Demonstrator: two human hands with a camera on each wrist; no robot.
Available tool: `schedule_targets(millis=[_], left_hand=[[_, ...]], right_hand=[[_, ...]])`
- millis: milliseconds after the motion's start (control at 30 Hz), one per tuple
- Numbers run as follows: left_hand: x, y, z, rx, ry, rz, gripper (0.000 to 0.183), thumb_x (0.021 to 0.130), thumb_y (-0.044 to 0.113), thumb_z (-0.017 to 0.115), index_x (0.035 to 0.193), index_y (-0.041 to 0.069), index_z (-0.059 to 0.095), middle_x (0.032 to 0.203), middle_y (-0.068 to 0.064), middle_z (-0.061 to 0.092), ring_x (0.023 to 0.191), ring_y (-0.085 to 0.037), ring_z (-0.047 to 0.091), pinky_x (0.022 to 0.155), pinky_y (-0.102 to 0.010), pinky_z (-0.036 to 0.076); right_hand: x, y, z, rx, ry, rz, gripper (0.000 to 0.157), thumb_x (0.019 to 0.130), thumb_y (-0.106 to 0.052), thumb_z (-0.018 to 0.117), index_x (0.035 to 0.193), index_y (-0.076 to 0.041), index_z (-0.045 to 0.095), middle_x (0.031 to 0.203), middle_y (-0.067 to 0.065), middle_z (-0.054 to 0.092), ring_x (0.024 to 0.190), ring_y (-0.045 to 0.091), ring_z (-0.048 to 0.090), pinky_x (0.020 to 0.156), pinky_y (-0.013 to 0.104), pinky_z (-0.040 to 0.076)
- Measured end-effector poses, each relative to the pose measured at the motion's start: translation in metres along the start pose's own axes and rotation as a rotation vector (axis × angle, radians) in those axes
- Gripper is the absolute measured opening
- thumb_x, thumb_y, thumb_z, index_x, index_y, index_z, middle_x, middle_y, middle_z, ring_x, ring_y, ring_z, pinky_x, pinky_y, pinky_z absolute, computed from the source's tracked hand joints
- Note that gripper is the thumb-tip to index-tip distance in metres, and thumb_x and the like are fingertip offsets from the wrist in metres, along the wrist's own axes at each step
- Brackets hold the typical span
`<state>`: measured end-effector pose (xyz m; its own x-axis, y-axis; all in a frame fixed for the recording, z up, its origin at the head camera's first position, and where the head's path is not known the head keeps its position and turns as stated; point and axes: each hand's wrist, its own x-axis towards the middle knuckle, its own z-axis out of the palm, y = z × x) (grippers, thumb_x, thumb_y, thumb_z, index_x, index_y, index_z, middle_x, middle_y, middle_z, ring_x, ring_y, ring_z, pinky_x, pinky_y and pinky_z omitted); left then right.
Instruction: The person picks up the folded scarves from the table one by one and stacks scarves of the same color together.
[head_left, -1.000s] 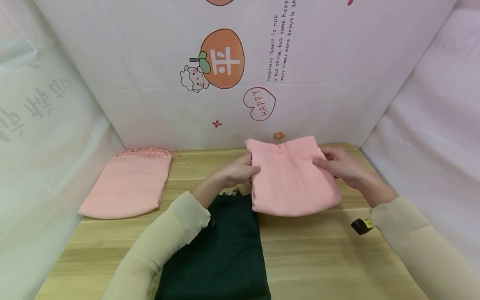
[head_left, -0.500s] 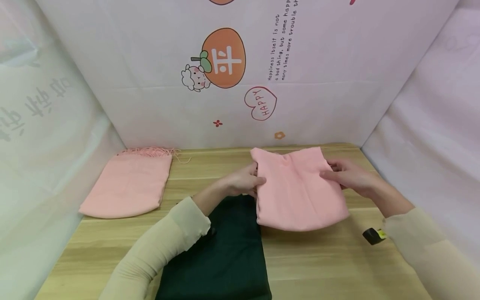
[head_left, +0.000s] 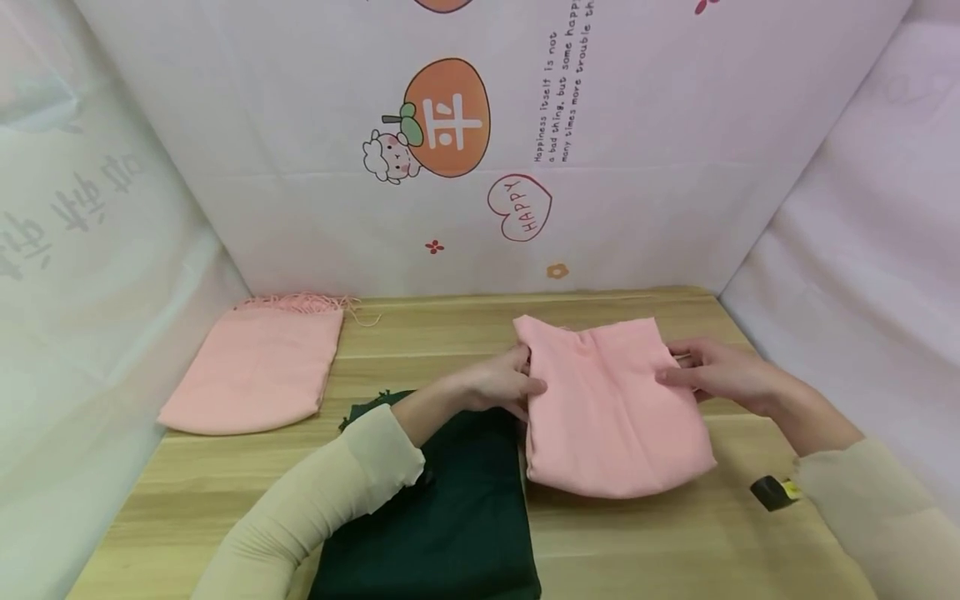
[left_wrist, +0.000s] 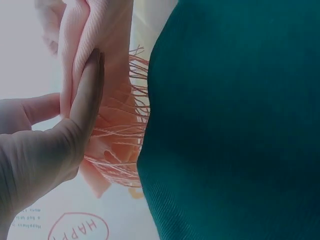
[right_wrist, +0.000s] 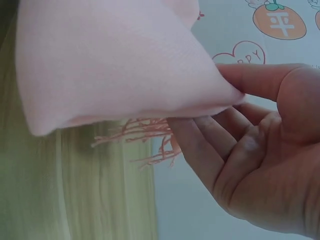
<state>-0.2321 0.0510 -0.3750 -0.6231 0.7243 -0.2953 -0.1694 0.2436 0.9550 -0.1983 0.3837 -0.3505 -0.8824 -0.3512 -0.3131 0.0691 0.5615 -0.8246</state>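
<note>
A folded pink scarf is held over the right side of the wooden table. My left hand pinches its left edge, thumb on top and fingers underneath. On the opposite edge, my right hand grips it the same way. Pink fringe hangs below the cloth in the right wrist view. In the left wrist view, the fingers lie along the scarf's folded layers. A folded dark green scarf lies flat beneath my left forearm, just left of the pink one.
Another folded pink scarf, fringe toward the back, lies at the table's left. A small black and yellow object shows by the right sleeve. White printed cloth walls the back and both sides of the wooden table.
Both hands have brought the pink scarf toward me and slightly to the right, keeping their grip on its edges. The green scarf and the other pink scarf have stayed in place.
</note>
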Motion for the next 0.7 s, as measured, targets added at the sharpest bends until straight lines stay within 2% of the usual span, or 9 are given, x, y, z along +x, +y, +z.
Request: schedule_targets(millis=[167,400,700], left_hand=[[-0.004,-0.004,0.008,0.007,-0.013,-0.017,0.037,0.096,0.004,0.048,0.128,0.002,0.029,0.112,-0.017,0.052,0.089,-0.028,0.064,0.071,-0.043,0.055],[-0.009,-0.011,0.017,0.010,-0.039,-0.051,0.036,0.096,0.003,0.050,0.127,0.001,0.031,0.109,-0.017,0.054,0.086,-0.029,0.065,0.069,-0.042,0.056],[-0.013,-0.021,0.029,-0.007,-0.088,-0.052,0.030,0.096,0.000,0.048,0.122,-0.001,0.034,0.105,-0.019,0.057,0.085,-0.032,0.067,0.069,-0.042,0.056]], right_hand=[[-0.007,0.006,0.002,-0.012,-0.032,0.023,0.072,0.091,-0.025,0.062,0.143,0.008,0.025,0.112,0.018,0.060,0.094,0.026,0.063,0.077,0.039,0.053],[-0.015,0.017,0.007,0.037,-0.123,0.010,0.066,0.094,-0.020,0.059,0.141,0.010,0.025,0.106,0.019,0.064,0.092,0.031,0.064,0.076,0.042,0.054],[-0.023,0.026,0.013,0.075,-0.146,0.047,0.067,0.094,-0.020,0.058,0.142,0.010,0.023,0.106,0.020,0.060,0.090,0.033,0.063,0.071,0.047,0.054]])
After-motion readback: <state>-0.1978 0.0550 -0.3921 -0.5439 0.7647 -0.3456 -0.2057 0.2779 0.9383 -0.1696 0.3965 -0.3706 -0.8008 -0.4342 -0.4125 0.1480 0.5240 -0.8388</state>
